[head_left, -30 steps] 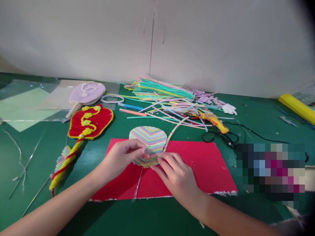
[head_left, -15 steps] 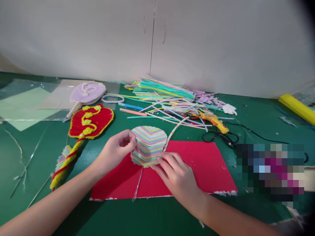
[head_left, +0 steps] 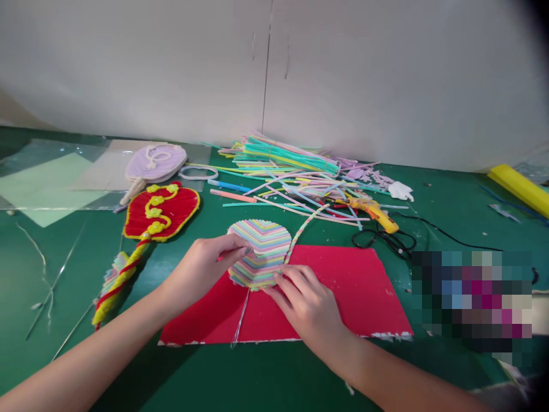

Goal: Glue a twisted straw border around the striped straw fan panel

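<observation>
striped chenille disc [head_left: 268, 243], the piece in work, sits over the far edge of a red board [head_left: 343, 292] on the green counter [head_left: 240, 377]. hands apart from each other, both at the disc. right hand [head_left: 311, 303]: fingers and thumb pinching its lower right rim, close to where a braided cord [head_left: 303, 229] meets it. left hand [head_left: 206, 263]: thumb and fingers drawn together in front of the left part of the face (whether anything is gripped there, cannot tell).

progress, as judged: chevron rows look complete across the visible face. edging seems only begun; the braid's far end stands free of the rim, and the upper rim shows bare, jagged stripe ends. thin wires [head_left: 241, 320] trail below the disc, unwrapped.

for comparison, to the left: a red fan [head_left: 137, 212] with yellow border and wrapped handle, and a lilac fan [head_left: 165, 160], both looking finished. behind: chenille stems [head_left: 291, 157], orange-yellow glue gun [head_left: 380, 216].
</observation>
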Motion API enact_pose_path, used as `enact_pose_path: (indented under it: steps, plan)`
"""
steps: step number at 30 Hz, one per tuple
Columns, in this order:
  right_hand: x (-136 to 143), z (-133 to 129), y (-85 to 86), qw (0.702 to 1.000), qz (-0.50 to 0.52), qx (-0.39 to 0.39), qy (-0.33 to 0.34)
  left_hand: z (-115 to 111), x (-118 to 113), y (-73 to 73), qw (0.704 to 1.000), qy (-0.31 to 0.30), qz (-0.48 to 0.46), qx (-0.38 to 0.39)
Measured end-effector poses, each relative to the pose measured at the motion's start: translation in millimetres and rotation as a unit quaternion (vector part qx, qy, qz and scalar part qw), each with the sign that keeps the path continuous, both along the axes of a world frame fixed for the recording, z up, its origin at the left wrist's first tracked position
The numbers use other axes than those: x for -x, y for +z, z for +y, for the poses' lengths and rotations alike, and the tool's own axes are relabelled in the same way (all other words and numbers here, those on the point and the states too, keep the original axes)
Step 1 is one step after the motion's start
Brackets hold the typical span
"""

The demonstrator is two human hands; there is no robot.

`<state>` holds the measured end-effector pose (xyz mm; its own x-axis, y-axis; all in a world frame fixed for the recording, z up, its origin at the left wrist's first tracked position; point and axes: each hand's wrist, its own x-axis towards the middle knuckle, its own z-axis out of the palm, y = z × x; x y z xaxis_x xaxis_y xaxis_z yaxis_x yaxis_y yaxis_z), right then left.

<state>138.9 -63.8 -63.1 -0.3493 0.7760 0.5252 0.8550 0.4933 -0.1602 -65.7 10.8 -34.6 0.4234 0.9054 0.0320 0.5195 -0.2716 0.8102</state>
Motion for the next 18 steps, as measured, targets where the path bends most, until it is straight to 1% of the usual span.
enact_pose_path:
  steps: [5, 9, 15, 18]
  plan:
    - [-0.1, 0.5, -1.9, 1.000, 0.010, -0.011, 0.004, -3.8, -0.3, 1.9, 1.000, 0.008, 0.004, -0.008]
    - [-1.0, 0.2, -4.3, 1.000, 0.010, -0.018, 0.002, -7.5, -1.3, 2.4, 1.000, 0.004, 0.006, -0.024]
    - [-1.5, 0.8, -6.7, 0.999, -0.003, -0.031, 0.006, -10.1, -6.6, 3.1, 0.999, 0.020, -0.041, -0.027]
    - [-1.5, 1.3, -8.3, 0.999, 0.000, -0.032, 0.005, -11.7, -9.2, 3.5, 0.999, 0.027, -0.025, -0.040]
